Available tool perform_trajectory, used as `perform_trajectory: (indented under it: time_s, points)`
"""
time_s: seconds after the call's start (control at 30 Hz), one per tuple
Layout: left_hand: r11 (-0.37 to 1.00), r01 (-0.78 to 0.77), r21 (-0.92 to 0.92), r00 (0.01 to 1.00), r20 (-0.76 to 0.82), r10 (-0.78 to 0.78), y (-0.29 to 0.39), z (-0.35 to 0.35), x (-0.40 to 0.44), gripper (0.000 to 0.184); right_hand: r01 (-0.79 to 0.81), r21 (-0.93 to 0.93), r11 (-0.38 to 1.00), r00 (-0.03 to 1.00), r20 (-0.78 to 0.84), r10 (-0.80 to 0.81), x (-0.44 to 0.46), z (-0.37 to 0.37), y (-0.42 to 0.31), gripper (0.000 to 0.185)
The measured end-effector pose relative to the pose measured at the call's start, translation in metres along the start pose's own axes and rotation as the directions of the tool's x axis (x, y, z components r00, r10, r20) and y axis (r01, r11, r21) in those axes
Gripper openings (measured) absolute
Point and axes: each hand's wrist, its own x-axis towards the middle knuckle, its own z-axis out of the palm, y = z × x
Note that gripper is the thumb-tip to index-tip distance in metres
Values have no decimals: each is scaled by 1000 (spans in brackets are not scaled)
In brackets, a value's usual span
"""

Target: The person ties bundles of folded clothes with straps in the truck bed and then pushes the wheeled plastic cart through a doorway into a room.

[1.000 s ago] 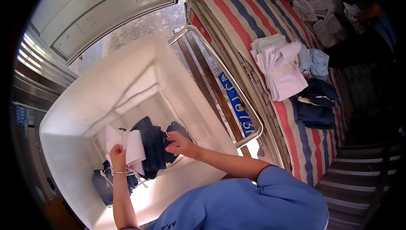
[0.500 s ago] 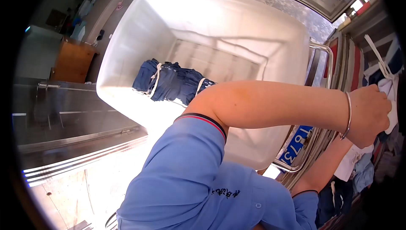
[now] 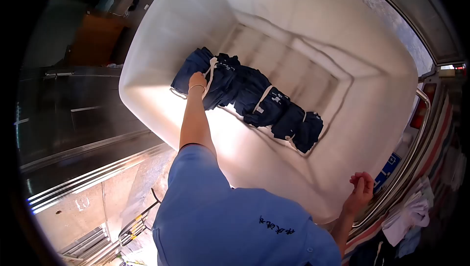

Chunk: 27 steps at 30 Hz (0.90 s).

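My left hand, wearing a thin bangle, reaches into a large white plastic bin. Its fingers are closed at the near-left end of a navy garment bundle, beside a pale cloth tie; the exact grip is partly hidden. Against the bin's near inner wall lie more tied navy garments, and a smaller navy bundle is at the right end of the row. My right hand hangs by the bin's right rim, fingers loosely curled and apart, with nothing in it.
The white bin fills the middle of the view. A metal rail and a blue plate are at its right. White cloth lies at the lower right. Dark metal panels stand at the left.
My left hand has swung from the cloth pile at the right into the bin, onto the navy bundle. My right hand has come up beside the rim. The view has shifted, showing the whole row.
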Motion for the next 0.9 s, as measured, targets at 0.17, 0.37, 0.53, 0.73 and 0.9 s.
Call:
perform_trajectory:
  time_s: [0.17, 0.37, 0.53, 0.73, 0.9]
  points:
    - [980, 119, 163, 993, -37, -114, 16, 17, -8, 26, -100, 128, 987, 994, 57, 94, -6, 19, 1, 15]
    - [988, -83, -127, 980, 169, 104, 1, 28, 21, 28, -235, 79, 969, 955, 206, 215, -35, 56, 12, 13]
    - [932, -271, -240, 935, 163, 314, 32, -20, 16, 25, -347, 47, 937, 792, 549, 266, -33, 90, 24, 19]
    - [650, -545, -529, 700, 140, 701, 135, -120, -82, 15, -470, -1, 883, 537, 793, 287, 4, 159, 15, 74]
    - [95, -955, -281, 123, -82, 989, 338, -237, -314, 12, -657, 608, 446, 642, 762, -92, 30, 126, -21, 71]
